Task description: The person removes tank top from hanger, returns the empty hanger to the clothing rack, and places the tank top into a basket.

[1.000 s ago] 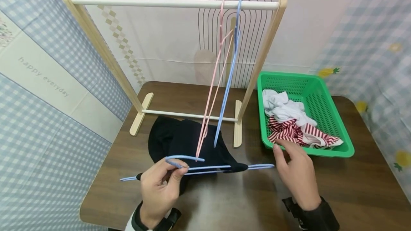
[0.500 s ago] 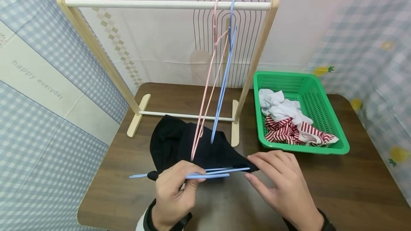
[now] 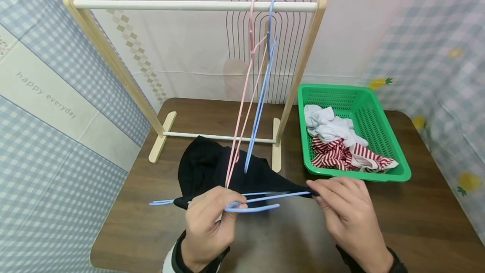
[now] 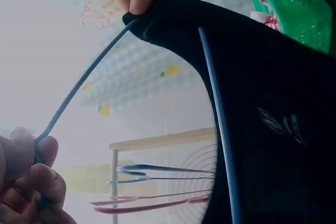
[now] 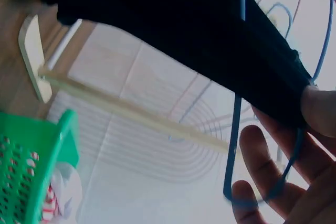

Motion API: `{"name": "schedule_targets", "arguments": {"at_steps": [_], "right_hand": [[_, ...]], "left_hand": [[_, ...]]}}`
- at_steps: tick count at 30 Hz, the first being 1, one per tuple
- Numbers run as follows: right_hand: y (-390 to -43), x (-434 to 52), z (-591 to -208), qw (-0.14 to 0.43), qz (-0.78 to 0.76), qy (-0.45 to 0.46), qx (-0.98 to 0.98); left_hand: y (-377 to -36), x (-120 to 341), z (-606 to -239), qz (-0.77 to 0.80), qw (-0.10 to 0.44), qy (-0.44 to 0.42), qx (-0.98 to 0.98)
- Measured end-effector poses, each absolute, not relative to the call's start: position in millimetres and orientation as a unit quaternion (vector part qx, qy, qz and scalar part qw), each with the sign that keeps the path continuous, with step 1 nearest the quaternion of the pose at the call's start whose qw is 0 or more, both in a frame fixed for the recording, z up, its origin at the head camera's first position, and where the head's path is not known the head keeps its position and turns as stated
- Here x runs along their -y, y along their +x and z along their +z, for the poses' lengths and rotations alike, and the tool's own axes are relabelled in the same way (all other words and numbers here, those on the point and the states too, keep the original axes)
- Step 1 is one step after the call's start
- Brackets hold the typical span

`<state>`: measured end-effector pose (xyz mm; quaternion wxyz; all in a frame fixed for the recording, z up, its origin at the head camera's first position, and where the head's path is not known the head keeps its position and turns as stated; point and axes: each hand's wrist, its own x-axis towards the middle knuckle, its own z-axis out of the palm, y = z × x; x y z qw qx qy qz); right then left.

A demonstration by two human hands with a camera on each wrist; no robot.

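While your left hand pinches the blue hanger at its hook, your right hand grips the black garment at the hanger's far end.
Keep the hanger level just above the table and ease the cloth evenly along the arm — do not let the near shoulder slip off. Legible writing — "happy everyday" on the left wall panel; no brand visible.
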<state>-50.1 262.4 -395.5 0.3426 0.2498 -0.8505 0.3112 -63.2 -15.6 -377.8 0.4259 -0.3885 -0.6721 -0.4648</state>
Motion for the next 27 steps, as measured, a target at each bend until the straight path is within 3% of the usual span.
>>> {"name": "schedule_targets", "arguments": {"at_steps": [5,14,22,27], "right_hand": [[-54.2,-272.7,-390.4,0.384,0.338,0.234,0.827],[-56.4,-286.5,-390.9,0.413,0.343,0.191,0.822],[-50.2,-293.0,-397.1,0.382,0.321,0.122,0.858],[-51.2,-289.1,-403.5,0.371,0.323,0.128,0.861]], "left_hand": [[-66.9,17.4,-372.3,-0.462,0.454,-0.383,0.658],[-65.1,21.6,-372.7,-0.469,0.448,-0.364,0.669],[-60.9,26.1,-373.2,-0.48,0.449,-0.349,0.668],[-58.2,28.4,-370.3,-0.505,0.459,-0.339,0.648]]}}
